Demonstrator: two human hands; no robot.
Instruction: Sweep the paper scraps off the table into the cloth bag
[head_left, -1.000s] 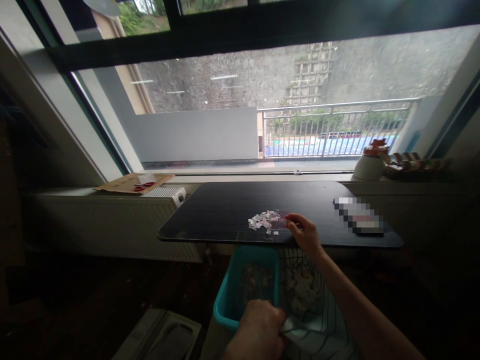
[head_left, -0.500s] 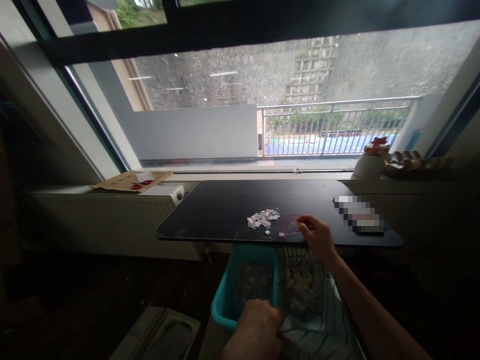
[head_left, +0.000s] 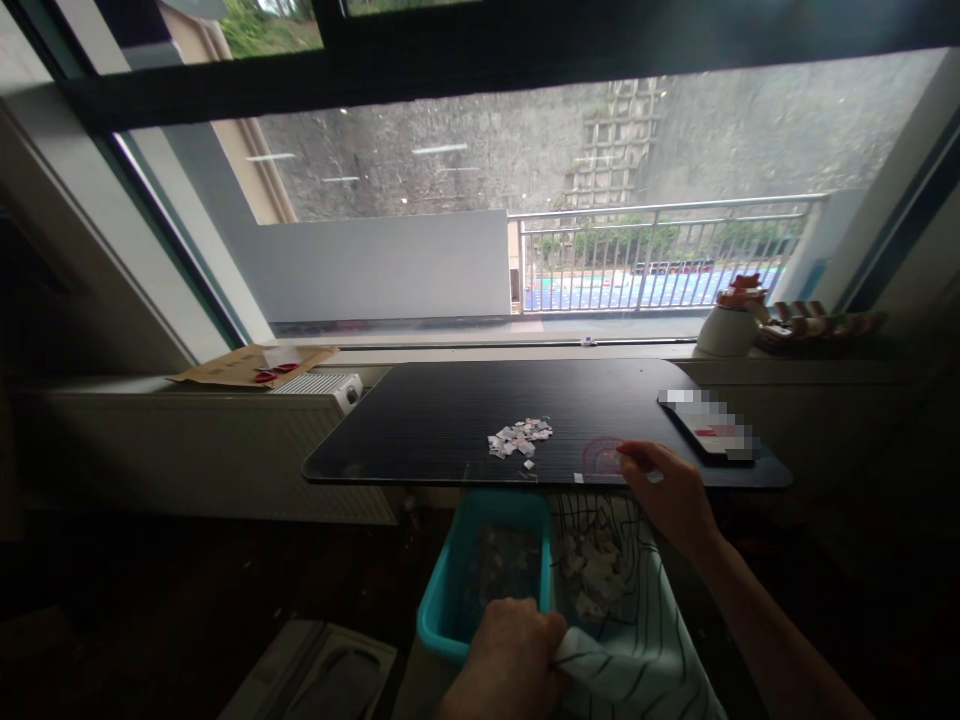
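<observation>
My right hand (head_left: 671, 495) is over the front edge of the black table, its thumb and forefinger closed at the side of a pinkish, see-through, curved piece that looks like a protractor (head_left: 602, 456). A small white paper scrap (head_left: 578, 478) lies at its lower left. Farther left on the tabletop sits a pile of paper scraps (head_left: 519, 438). My left hand (head_left: 517, 650) is a fist closed on the edge of a striped cloth (head_left: 622, 660). More paper scraps (head_left: 596, 570) rest in the cloth, beside a teal basket (head_left: 435, 600).
The black table (head_left: 420, 420) stands against the window sill. A pixelated flat object (head_left: 709, 428) lies at its right end. On the sill are a white pot (head_left: 726, 330) and red scissors (head_left: 276, 373) on brown cardboard. A radiator (head_left: 225, 440) stands left.
My right hand has moved right and slightly down, and the pinkish piece has shifted right with it. My left hand keeps its hold on the cloth. The view has shifted slightly.
</observation>
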